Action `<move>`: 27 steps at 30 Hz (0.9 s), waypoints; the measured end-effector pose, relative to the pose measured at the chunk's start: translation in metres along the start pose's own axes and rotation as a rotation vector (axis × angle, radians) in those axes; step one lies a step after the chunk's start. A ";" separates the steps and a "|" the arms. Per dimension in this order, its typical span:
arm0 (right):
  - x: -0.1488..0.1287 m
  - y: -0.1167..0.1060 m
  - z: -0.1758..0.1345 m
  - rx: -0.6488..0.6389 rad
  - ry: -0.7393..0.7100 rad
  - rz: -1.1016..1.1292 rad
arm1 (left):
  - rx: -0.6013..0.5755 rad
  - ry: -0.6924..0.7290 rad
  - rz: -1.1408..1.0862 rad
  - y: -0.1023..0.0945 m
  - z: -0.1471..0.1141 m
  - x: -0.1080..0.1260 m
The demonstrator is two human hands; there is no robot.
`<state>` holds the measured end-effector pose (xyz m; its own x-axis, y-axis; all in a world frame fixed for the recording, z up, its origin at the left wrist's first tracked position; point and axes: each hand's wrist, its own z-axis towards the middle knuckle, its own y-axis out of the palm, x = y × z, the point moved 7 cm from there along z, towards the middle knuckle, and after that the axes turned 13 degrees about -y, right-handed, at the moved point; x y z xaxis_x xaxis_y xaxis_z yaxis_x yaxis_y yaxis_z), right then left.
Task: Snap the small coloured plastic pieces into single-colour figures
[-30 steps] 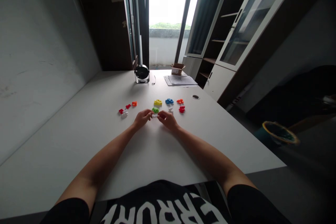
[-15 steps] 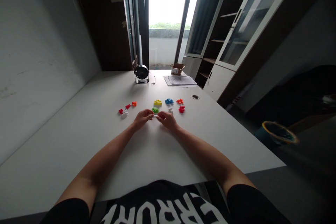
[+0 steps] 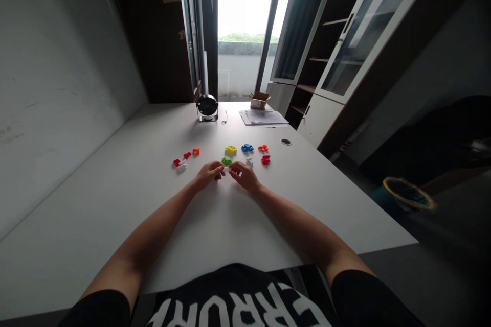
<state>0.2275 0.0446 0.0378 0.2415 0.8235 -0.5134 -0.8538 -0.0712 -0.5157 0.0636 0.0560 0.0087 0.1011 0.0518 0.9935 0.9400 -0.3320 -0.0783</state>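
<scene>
Fingers [image 3: 218, 167] of both hands [image 3: 207, 174] [image 3: 246, 176] pinch a small white piece [image 3: 226, 169].

The left hand [image 3: 209, 174] and the right hand [image 3: 245, 175] held a small white piece [image 3: 226, 169], just nearer than the green piece [image 3: 226, 161].

Large white capitals [image 3: 245, 309] cross the black shirt [image 3: 233, 277], cut off at the bottom; R and E show, the full word unclear. Marks on the papers [image 3: 265, 117] and cardboard box [image 3: 258, 104] are too small to read.
</scene>
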 end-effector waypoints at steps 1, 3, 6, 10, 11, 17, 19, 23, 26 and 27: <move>-0.001 0.000 0.000 -0.005 -0.005 0.003 | 0.003 0.001 -0.001 0.000 0.000 0.001; -0.003 0.000 0.001 -0.013 -0.011 0.003 | 0.011 0.001 -0.004 0.000 -0.001 0.002; -0.006 -0.001 0.001 -0.022 -0.015 -0.009 | 0.011 0.007 -0.012 0.001 -0.002 0.004; -0.006 -0.001 0.001 -0.035 -0.008 -0.031 | 0.002 0.010 -0.024 0.002 -0.004 0.005; -0.005 -0.001 0.001 -0.035 -0.003 -0.034 | 0.001 0.009 -0.024 0.003 -0.004 0.006; 0.003 0.000 -0.002 -0.031 0.060 -0.030 | -0.011 0.032 -0.018 0.004 -0.005 0.010; 0.005 0.000 -0.002 -0.023 0.084 -0.028 | -0.015 0.034 -0.024 0.004 -0.006 0.011; 0.006 0.001 -0.003 -0.016 0.086 0.002 | -0.024 0.054 -0.025 0.003 -0.008 0.013; 0.009 0.000 -0.003 -0.001 0.114 0.033 | -0.015 0.058 -0.028 0.001 -0.007 0.011; 0.011 0.001 -0.004 0.001 0.131 0.040 | -0.011 0.060 -0.033 0.001 -0.006 0.010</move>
<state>0.2314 0.0513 0.0292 0.2654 0.7397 -0.6185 -0.8642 -0.1020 -0.4928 0.0630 0.0502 0.0191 0.0500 0.0066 0.9987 0.9387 -0.3417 -0.0447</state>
